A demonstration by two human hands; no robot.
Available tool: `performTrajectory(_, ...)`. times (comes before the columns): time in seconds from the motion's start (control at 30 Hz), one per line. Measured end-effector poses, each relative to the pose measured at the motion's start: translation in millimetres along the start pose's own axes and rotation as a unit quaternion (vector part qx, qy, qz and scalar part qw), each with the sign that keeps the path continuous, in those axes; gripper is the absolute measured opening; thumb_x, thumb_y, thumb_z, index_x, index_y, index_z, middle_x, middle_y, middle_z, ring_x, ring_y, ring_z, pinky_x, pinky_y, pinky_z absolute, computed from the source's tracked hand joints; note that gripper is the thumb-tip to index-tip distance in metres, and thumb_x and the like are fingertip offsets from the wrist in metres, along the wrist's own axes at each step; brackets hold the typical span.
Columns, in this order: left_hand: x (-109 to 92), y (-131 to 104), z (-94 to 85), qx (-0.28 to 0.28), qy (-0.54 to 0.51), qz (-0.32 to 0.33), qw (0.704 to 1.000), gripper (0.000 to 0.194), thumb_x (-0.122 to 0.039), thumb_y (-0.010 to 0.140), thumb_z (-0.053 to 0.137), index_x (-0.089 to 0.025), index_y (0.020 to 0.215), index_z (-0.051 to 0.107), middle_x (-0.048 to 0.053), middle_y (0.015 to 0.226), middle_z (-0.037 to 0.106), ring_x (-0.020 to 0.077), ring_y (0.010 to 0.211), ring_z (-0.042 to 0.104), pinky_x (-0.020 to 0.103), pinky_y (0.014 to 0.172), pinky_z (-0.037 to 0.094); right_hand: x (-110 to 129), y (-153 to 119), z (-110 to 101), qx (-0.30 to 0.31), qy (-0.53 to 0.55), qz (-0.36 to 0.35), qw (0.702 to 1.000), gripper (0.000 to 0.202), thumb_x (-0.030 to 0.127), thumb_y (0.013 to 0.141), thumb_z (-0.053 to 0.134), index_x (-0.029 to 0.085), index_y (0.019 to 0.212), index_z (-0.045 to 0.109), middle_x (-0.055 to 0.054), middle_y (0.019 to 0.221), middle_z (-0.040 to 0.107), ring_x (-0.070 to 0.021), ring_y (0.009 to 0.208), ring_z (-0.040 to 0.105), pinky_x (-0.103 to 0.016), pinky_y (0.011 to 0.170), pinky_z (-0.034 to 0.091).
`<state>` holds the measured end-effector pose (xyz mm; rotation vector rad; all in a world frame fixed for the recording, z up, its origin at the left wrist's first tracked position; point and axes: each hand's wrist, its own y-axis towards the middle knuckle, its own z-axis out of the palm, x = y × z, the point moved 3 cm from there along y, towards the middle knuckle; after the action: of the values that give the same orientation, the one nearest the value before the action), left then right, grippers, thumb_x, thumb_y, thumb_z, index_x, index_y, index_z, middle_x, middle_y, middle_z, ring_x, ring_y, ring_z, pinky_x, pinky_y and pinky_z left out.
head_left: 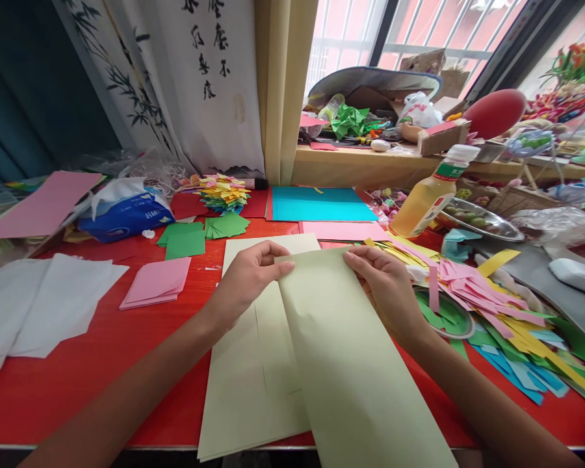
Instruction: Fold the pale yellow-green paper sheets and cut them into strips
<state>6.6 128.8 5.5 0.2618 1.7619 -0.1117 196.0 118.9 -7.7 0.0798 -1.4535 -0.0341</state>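
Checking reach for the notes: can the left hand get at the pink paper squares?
Probably yes: nothing stands between the left hand and the pink paper squares. It's pinching the pale green sheet, though, so it would likely need to let go first.

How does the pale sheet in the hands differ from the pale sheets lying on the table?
The held sheet is gripped by the left hand and right hand; the lying sheets rest on the table. The held sheet looks plain; the lying sheets show thin lines. The held sheet partly covers the lying sheets. Both are pale yellow-green.
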Motion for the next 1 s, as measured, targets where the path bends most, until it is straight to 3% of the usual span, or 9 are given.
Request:
performTrajectory(0.1,2.8,-1.5,5.9,0.029,-0.03,-0.018,0.999,0.023,-0.039,0.072,0.058,-0.019,0.083,0.056,0.0,0.078,0.063,0.0134,0.069,0.057,0.023,0.06,0.042,-2.1,-2.0,4.1,0.014,-0.021,-0.008,1.0,0.014,0.033,0.077,0.057,0.02,0.082,0.059,0.002,0.066,0.054,-0.0093,0.057,0.051,-0.02,0.049,0.041)
performTrajectory(0.2,1.9,-3.3,8.3,0.025,0.006,-0.01,1.0,0.022,-0.039,0.073,0.056,-0.019,0.082,0.058,0.001,0.076,0.065,0.0146,0.068,0.058,0.023,0.059,0.043,-2.3,-2.5,5.4,0.016,-0.035,-0.024,0.999,0.013,0.032,0.078,0.056,0.019,0.082,0.059,0.003,0.062,0.051,-0.0081,0.055,0.048,-0.019,0.047,0.039)
performTrajectory(0.3,0.9,-3.8,6.5,-0.01,0.087,0.028,0.996,0.017,-0.037,0.076,0.053,-0.021,0.079,0.059,-0.001,0.077,0.065,0.0138,0.069,0.057,0.022,0.057,0.041,-2.4,-0.8,3.4,0.007,-0.049,-0.03,0.998,0.015,0.032,0.078,0.056,0.02,0.083,0.059,0.002,0.064,0.052,-0.0088,0.055,0.049,-0.02,0.048,0.04)
performTrajectory(0.5,0.0,-3.2,1.7,-0.068,0.236,0.135,0.96,0.014,-0.025,0.081,0.045,-0.021,0.077,0.059,-0.004,0.066,0.058,0.0103,0.06,0.05,0.021,0.053,0.034,-3.9,4.5,-2.6,-0.038,-0.042,-0.038,0.998,0.014,0.031,0.076,0.057,0.018,0.078,0.06,0.003,0.059,0.049,-0.0059,0.047,0.042,-0.018,0.042,0.034)
performTrajectory(0.6,-0.9,-3.6,1.0,-0.078,0.238,0.148,0.957,0.015,-0.023,0.081,0.044,-0.021,0.077,0.059,-0.003,0.066,0.058,0.0106,0.061,0.049,0.021,0.054,0.033,-6.1,6.8,-3.0,-0.013,-0.013,-0.01,1.0,0.016,0.033,0.075,0.058,0.017,0.077,0.06,0.003,0.059,0.05,-0.0065,0.049,0.045,-0.018,0.044,0.037)
performTrajectory(0.8,-1.3,-4.0,-2.6,-0.101,0.206,0.114,0.967,0.015,-0.028,0.078,0.048,-0.021,0.073,0.061,-0.003,0.066,0.059,0.0113,0.056,0.046,0.023,0.051,0.03,-16.7,14.4,-8.4,0.058,-0.032,0.097,0.993,0.022,0.038,0.071,0.062,0.017,0.079,0.059,-0.002,0.073,0.06,-0.0129,0.067,0.057,-0.025,0.062,0.046)
performTrajectory(1.0,-2.2,-3.1,-2.1,-0.076,0.22,0.125,0.965,0.015,-0.026,0.08,0.046,-0.021,0.074,0.059,-0.002,0.07,0.06,0.0111,0.062,0.049,0.022,0.056,0.033,-19.7,14.5,-8.2,0.071,-0.04,0.089,0.993,0.021,0.037,0.071,0.062,0.018,0.078,0.057,0.0,0.071,0.059,-0.0125,0.069,0.058,-0.026,0.066,0.046)
